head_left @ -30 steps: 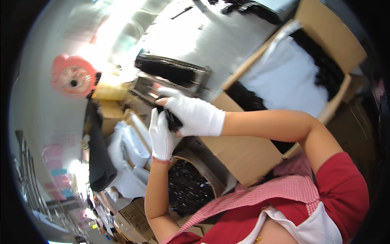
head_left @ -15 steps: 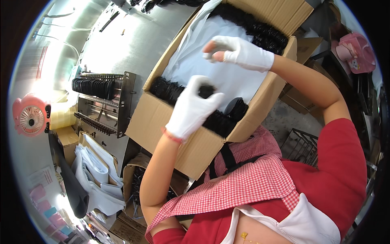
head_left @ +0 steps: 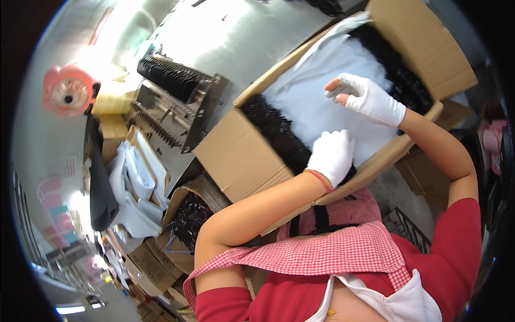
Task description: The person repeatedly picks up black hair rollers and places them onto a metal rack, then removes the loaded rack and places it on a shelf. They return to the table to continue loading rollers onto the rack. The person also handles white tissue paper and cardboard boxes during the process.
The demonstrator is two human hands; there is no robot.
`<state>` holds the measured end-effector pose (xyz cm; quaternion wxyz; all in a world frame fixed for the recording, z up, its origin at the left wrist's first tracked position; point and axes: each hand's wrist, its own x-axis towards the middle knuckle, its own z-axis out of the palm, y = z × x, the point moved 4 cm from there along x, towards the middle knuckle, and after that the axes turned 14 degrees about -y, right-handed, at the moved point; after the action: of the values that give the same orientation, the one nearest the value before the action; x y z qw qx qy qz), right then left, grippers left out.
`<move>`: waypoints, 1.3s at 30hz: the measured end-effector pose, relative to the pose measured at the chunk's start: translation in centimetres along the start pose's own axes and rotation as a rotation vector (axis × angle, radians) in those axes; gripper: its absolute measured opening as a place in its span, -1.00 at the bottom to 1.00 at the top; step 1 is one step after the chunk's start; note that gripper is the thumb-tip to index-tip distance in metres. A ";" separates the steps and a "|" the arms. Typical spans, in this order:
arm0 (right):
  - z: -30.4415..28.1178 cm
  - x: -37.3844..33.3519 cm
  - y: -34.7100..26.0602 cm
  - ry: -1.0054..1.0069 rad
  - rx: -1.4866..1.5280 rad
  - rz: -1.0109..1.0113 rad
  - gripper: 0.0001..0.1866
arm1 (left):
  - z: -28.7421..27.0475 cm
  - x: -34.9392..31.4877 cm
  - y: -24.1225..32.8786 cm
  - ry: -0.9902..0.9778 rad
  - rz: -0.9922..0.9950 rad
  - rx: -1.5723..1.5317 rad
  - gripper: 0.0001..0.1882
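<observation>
My left hand point(head_left: 332, 155), in a white glove, is over the near corner of an open cardboard box point(head_left: 241, 155). Its fingers are curled down, and their tips and anything in them are hidden. A black edge shows just below this hand. Higher up hovers my right hand point(head_left: 370, 102), gloved in white with bare fingertips, its thumb and curved fingers apart and nothing between them. Pale sheeting point(head_left: 306, 80) covers the middle of the box. Packed rows of thin, shiny black pieces line the left side point(head_left: 273, 129) and the far right side point(head_left: 407, 80).
Left of the box, a metal rack point(head_left: 201, 115) carrying a row of black pieces stands on a metal table point(head_left: 241, 32). A pink fan point(head_left: 68, 91) is farther left. Below are a carton with white sheets point(head_left: 139, 182) and a box of dark pieces point(head_left: 190, 220).
The view has shifted, so the surroundings sit differently. My left hand has gone from a wide curve above the black pieces to curled fingers at the box's near corner. My right hand stays raised.
</observation>
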<state>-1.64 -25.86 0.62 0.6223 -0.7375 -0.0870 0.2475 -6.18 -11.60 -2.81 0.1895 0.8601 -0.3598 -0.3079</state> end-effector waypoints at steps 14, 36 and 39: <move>10.9 16.7 -9.1 -0.171 -0.756 -0.832 -0.72 | -24.1 -8.9 -15.6 0.911 -0.196 0.098 -0.47; 16.4 23.5 -9.4 -0.026 -0.616 -0.630 -0.61 | -26.6 -7.9 -20.5 0.361 -0.771 0.325 -0.68; 14.3 23.1 -9.6 0.331 -0.160 -0.568 -0.47 | -25.9 -11.5 -20.6 0.510 -0.602 0.050 -0.62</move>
<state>13.24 -1.24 2.41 0.6123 -0.7604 -0.2061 -0.0663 15.06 13.35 9.55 0.1531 0.9804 -0.0405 -0.1175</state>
